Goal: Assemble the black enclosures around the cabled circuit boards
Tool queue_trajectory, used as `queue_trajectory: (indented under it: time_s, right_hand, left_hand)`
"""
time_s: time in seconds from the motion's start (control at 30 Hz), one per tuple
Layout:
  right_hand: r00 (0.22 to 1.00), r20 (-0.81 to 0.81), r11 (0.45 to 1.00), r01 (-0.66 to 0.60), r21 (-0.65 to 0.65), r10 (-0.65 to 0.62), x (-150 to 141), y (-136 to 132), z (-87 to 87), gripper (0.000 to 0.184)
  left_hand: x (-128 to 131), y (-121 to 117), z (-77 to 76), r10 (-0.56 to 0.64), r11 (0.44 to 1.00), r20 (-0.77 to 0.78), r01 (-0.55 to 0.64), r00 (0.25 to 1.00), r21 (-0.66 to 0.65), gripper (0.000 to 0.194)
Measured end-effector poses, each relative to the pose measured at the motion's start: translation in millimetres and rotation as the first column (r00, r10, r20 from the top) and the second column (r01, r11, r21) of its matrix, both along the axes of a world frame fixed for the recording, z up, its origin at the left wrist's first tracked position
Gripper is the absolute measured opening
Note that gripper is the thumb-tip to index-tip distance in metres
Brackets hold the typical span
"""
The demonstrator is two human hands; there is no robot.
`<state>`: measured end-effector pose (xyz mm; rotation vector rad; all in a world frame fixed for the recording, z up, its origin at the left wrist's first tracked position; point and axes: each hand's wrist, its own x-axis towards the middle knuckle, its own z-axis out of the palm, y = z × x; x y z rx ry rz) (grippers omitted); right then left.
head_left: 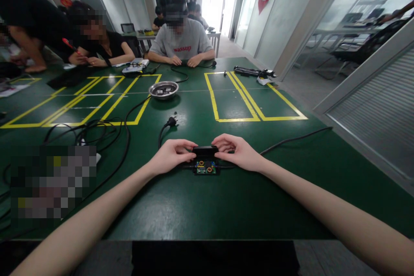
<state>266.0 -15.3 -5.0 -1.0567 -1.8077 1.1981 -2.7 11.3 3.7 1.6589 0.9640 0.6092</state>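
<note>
A small black power adapter box (205,152) lies on the green table (200,207) in front of me, with an exposed green circuit board (205,168) showing at its near side. My left hand (173,154) grips the box's left end with curled fingers. My right hand (237,152) grips its right end the same way. A black cable (293,139) runs from the box off to the right, and another cable ends in a black plug (171,122) just beyond my left hand.
A metal bowl (163,89) with small parts sits mid-table. Yellow tape rectangles (252,112) mark the surface. A tangle of black cables (93,133) lies at the left. Two people sit across the table; a black tool (250,71) rests at the far right.
</note>
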Motion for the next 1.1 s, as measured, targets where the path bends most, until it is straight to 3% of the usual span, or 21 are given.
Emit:
queue_trajectory:
  time_s: [0.33,0.53,0.73,0.87,0.97,1.1]
  right_hand:
    - [0.997,0.017,0.996,-0.075,-0.043,0.076,4,0,2.2,0.032]
    - [0.987,0.001,0.984,-0.163,0.070,0.163,5,-2,6.9,0.025]
    - [0.971,0.102,0.962,-0.231,0.143,0.218,6,-5,10.7,0.024]
    - [0.962,0.146,0.948,-0.256,0.189,0.231,7,-6,10.5,0.028]
    - [0.958,0.169,0.936,-0.266,0.232,0.230,7,-6,9.6,0.030]
    - [0.952,0.177,0.905,-0.296,0.305,0.251,7,-7,9.1,0.028]
  left_hand:
    - [-4,0,5.9,-0.053,0.999,0.006,0.053,0.999,0.008,0.031]
    - [-3,-1,10.0,-0.079,0.996,0.018,0.079,0.997,0.042,0.030]
    - [-2,-1,8.2,-0.089,0.995,0.077,0.086,0.993,0.040,0.032]
    - [-4,-3,7.6,-0.118,0.983,0.009,0.115,0.993,0.141,0.032]
    - [-6,-6,7.7,-0.185,0.921,-0.089,0.204,0.979,0.331,0.033]
    - [-8,-8,5.4,-0.245,0.745,-0.244,0.343,0.938,0.571,0.054]
